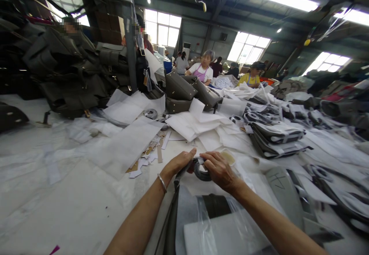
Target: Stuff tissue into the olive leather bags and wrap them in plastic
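Observation:
My left hand [176, 165] and my right hand [218, 169] meet near the middle of a large white table [57, 205]. Both close on a dark grey bag strap [198, 169] that is rolled into a coil between them. The loose length of the strap [170, 220] runs down from my left hand toward me. A silver bracelet [162, 182] circles my left wrist. Just under my forearms lies a clear plastic bag [219, 224] with a dark piece inside it.
Dark handbags [184, 89] and white wrapping sheets [127, 139] cover the table's middle. A heap of dark bags [66, 74] rises at the left. Wrapped straps and bags [276, 135] lie at the right. Several people [203, 70] sit at the far end.

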Motion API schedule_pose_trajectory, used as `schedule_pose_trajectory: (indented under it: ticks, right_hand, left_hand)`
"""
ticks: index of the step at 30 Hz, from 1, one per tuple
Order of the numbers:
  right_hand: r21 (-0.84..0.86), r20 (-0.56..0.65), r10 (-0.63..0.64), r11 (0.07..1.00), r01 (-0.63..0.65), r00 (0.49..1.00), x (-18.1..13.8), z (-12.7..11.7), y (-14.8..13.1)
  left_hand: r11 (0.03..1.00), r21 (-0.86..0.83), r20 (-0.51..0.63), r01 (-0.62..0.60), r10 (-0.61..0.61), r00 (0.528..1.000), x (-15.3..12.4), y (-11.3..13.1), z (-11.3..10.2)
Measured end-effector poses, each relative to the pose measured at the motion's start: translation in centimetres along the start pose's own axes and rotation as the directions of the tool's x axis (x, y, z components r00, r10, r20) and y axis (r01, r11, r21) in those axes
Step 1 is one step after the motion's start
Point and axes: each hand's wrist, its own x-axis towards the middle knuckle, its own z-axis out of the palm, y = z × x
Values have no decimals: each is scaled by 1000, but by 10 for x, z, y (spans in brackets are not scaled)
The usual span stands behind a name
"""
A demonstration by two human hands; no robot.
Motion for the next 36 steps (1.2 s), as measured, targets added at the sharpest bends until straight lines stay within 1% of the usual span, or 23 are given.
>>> schedule_pose_trajectory:
  ticks: [2, 5, 8, 10, 14, 18, 20, 22, 25, 27, 29, 33, 36]
  right_hand:
    - [-1, -1, -18, 1000, 18, 1000, -3, -4, 0]
    - [-4, -5, -30, 1000, 30, 1000, -5, -12, -1]
    - [-9, -22, -24, 1000, 24, 999, -4, -20, -6]
    - [-7, -36, -9, 1000, 9, 999, -2, -23, -9]
    - [33, -67, 10, 999, -7, 998, -1, -27, -15]
    - [107, -135, 39, 994, -24, 990, -6, -26, -19]
    - [185, -163, 96, 981, -65, 982, -8, -24, -21]
    - [278, -171, 198, 949, -145, 965, -10, -21, -24]
    - [389, -101, 374, 868, -309, 922, -11, -17, -27]
    - [432, -27, 486, 793, -428, 873, -13, -17, -29]
    - [469, 34, 583, 708, -528, 812, -15, -17, -29]
    - [538, 100, 702, 558, -632, 705, -23, -15, -31]
    - [584, 149, 780, 427, -690, 608, -27, -13, -32]
  left_hand:
    - [993, -94, 61, 65, -59, 996, 5, -4, 5]
    - [975, -189, 95, 118, -101, 990, 13, -3, 11]
    - [971, -218, 75, 101, -86, 993, 16, 7, 13]
    - [978, -199, 50, 69, -60, 997, 15, 16, 14]
    - [996, -76, -40, -36, 33, 999, 9, 30, 22]
    - [980, 132, -166, -146, 167, 972, 2, 33, 36]
    - [957, 231, -227, -173, 226, 947, -3, 32, 43]
    - [935, 306, -283, -179, 269, 921, -9, 29, 50]
    - [912, 368, -318, -179, 304, 898, -18, 26, 57]
    - [905, 379, -286, -191, 311, 906, -23, 26, 59]
    - [902, 374, -215, -215, 309, 926, -27, 25, 58]
    - [903, 340, -68, -261, 301, 951, -36, 26, 53]
    - [914, 304, -39, -267, 292, 956, -40, 26, 51]
